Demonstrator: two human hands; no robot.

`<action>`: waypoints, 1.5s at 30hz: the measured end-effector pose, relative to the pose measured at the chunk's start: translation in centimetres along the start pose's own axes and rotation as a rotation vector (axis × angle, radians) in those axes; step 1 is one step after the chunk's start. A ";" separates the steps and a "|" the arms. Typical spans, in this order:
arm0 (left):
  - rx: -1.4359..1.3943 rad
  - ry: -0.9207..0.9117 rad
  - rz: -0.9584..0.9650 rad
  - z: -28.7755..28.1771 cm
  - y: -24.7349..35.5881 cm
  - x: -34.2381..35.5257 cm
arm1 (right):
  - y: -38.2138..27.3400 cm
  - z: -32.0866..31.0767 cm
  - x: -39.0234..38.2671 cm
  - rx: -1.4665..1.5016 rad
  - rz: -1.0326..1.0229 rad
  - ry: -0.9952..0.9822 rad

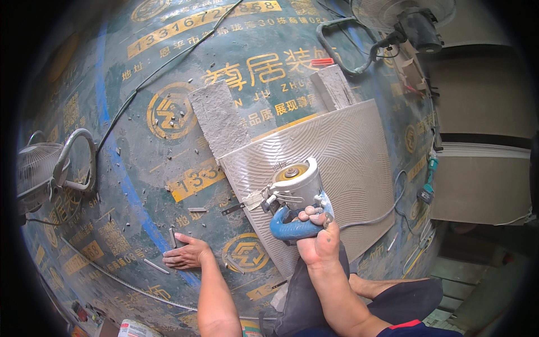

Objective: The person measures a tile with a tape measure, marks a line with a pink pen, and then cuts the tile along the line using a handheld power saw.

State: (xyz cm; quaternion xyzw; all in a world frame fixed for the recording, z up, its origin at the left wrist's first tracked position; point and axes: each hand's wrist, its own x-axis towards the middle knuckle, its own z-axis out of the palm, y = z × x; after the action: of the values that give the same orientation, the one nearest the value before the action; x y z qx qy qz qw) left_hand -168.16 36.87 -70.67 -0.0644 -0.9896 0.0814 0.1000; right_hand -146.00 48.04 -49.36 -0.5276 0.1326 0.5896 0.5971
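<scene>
My right hand [317, 238] grips the blue handle of a dusty circular cutting saw [295, 182], its yellow-centred disc facing up, held over a large tile [353, 146] with a combed, wavy grey surface. At the lower middle, my left hand [188, 253] is down at the printed green floor covering [118, 202], thumb and fingers around a thin grey offcut [172, 237]. Small chips and thin strips lie scattered near it. Rough grey boards [216, 118] lie along the tile's far edge.
A fan [39, 165] is at the left, another [404, 17] at the top right. Dark cables [132, 95] cross the floor covering. A teal cordless tool [428, 185] lies right of the tile, beside stacked large panels [480, 182]. My bent legs [401, 300] are at the lower right.
</scene>
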 end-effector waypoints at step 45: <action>0.029 0.005 0.007 0.5 -0.5 0.1 | 0.6 -0.9 0.1 -0.017 0.002 -0.019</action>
State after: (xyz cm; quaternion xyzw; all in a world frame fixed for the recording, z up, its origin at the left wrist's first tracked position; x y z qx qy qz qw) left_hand -168.45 36.28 -70.99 -0.0666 -0.9878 0.0959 0.1033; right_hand -146.11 47.22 -50.07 -0.5270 0.1222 0.5963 0.5932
